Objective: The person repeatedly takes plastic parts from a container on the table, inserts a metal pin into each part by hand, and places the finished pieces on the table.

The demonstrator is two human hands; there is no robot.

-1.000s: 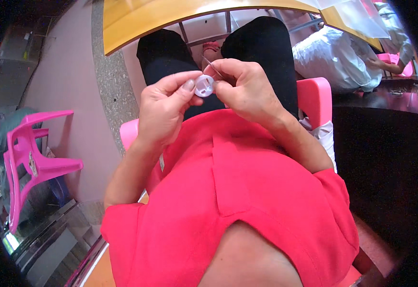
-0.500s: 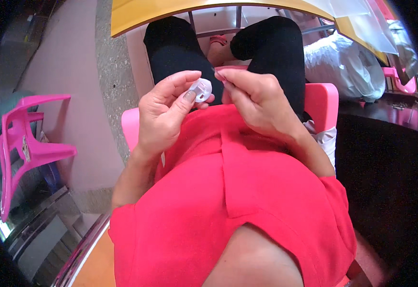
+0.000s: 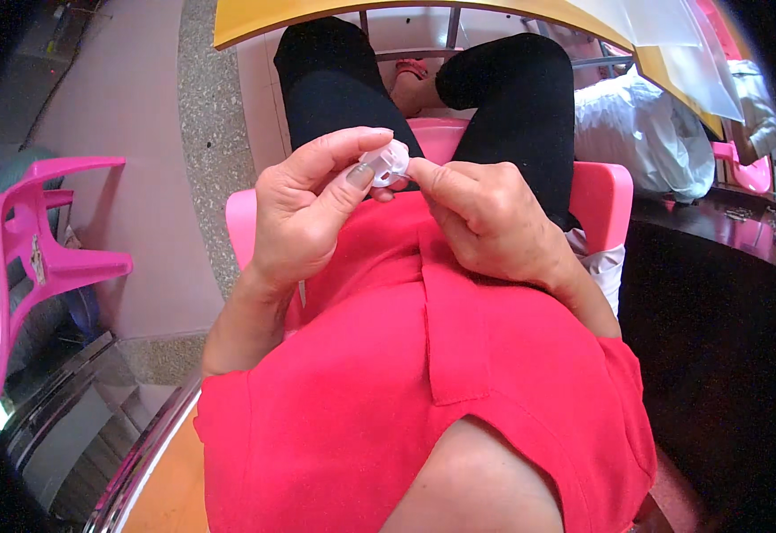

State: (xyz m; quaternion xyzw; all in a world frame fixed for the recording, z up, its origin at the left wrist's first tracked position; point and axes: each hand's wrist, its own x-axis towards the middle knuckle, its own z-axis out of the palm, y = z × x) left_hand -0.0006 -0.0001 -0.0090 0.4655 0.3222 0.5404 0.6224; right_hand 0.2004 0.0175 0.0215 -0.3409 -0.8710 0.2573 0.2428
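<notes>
A small, whitish plastic piece (image 3: 390, 158), rounded and with slots in it, sits between the thumb and fingers of my left hand (image 3: 310, 209). My right hand (image 3: 493, 206) is closed in a pinch, its fingertips right against the right side of that piece. A thin, dark sliver shows at the tip of this pinch; it is too small to name. Both hands are above my lap, just in front of my red top (image 3: 352, 284).
A yellow-edged table (image 3: 335, 19) stands ahead over my knees. On the right are a large white plastic bag (image 3: 641, 133) and a dark glossy surface (image 3: 699, 266). A pink plastic chair (image 3: 37, 231) appears at the left, by the pale wall (image 3: 144, 115).
My right hand has come down and in, so its fingertips meet the plastic piece; they were apart before. My left hand keeps its grip, and the view has shifted slightly.
</notes>
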